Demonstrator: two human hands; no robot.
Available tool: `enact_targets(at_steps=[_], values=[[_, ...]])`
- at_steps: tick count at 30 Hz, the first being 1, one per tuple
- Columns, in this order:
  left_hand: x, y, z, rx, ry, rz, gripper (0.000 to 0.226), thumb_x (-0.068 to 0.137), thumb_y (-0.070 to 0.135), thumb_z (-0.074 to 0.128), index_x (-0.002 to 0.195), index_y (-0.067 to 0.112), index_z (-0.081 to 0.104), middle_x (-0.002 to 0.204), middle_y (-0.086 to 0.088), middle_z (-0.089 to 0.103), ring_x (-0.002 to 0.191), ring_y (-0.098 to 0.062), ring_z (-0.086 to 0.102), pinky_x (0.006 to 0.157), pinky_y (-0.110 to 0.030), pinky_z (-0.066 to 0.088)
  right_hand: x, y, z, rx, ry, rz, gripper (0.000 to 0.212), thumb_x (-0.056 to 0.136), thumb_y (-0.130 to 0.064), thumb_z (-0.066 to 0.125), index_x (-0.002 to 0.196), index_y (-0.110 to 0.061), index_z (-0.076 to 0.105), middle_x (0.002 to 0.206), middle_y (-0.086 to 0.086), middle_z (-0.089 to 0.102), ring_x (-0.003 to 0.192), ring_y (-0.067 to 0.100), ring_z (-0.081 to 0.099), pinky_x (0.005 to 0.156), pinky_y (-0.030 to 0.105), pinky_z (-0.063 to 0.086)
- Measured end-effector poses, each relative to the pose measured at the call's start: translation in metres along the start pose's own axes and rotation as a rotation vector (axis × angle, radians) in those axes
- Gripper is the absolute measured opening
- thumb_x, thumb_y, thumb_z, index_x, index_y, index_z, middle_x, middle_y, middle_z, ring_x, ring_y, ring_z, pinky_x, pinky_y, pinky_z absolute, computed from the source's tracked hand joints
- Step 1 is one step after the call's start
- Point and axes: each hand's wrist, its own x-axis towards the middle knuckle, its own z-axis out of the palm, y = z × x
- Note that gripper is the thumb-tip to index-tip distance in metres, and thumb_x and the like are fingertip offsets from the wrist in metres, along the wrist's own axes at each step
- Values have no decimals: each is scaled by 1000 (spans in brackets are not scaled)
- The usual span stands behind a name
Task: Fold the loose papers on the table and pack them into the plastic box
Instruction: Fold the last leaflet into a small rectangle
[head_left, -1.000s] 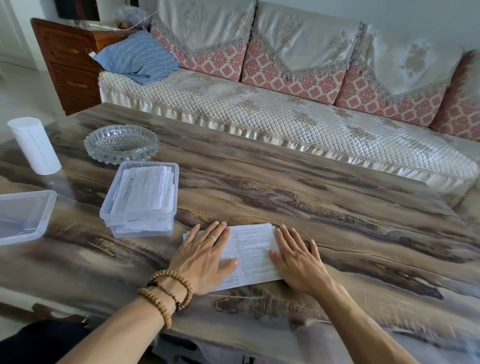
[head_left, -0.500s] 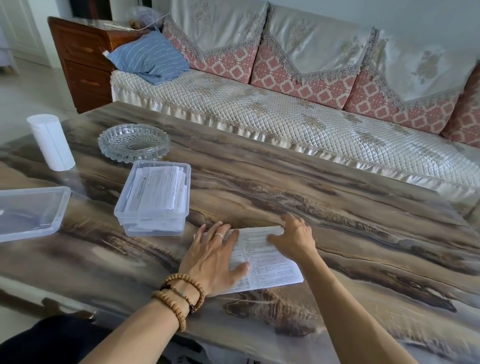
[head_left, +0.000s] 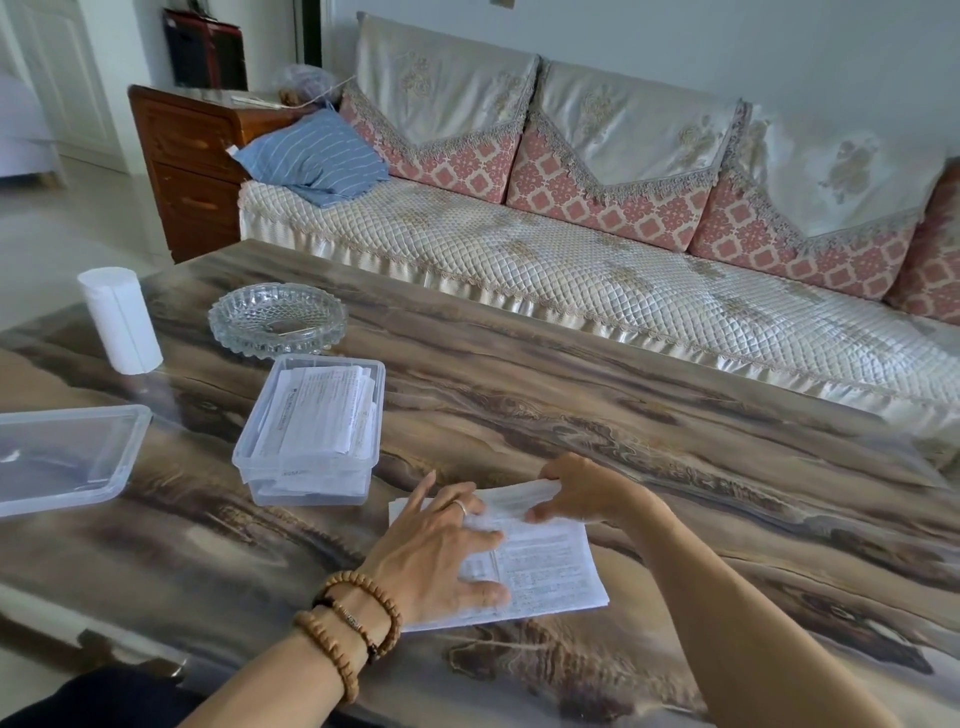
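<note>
A printed white paper (head_left: 550, 571) lies on the marbled table near its front edge. My left hand (head_left: 441, 551) presses flat on the paper's left half, fingers spread. My right hand (head_left: 582, 491) pinches the paper's far edge, which is lifted and curled off the table. To the left of the paper stands a clear plastic box (head_left: 311, 431) holding several folded printed papers.
The box's clear lid (head_left: 62, 457) lies at the table's left edge. Behind the box sit a glass dish (head_left: 278, 319) and a white paper roll (head_left: 119, 319). A quilted sofa (head_left: 571, 270) runs along the table's far side, with a wooden cabinet (head_left: 192, 166) beside it.
My right hand went from lying flat on the paper to the paper's far edge, gripped it and raised it. My left hand stayed pressed on the paper.
</note>
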Motion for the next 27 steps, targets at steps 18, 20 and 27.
enact_targets(at_steps=[18,20,27], values=[[-70,41,21,-154,86,-18,72,92,8,57,150,39,28,160,2,17,150,-22,-3,123,-39,-2,-139,-3,76,1010,233,160,15,94,-12,58,94,-1,67,69,11,63,53,15,61,47,24,46],[-77,35,18,-110,26,94,81,89,7,64,150,42,24,161,2,15,150,-20,-4,119,-31,-6,-139,-9,76,957,197,71,14,88,-13,59,92,-3,68,82,16,69,68,21,68,58,29,51],[-85,23,12,-9,-94,204,78,93,6,49,153,39,13,163,10,7,149,-15,-10,123,-42,3,-132,0,83,262,473,10,25,85,-5,40,79,-21,58,81,5,59,75,25,54,64,35,43]])
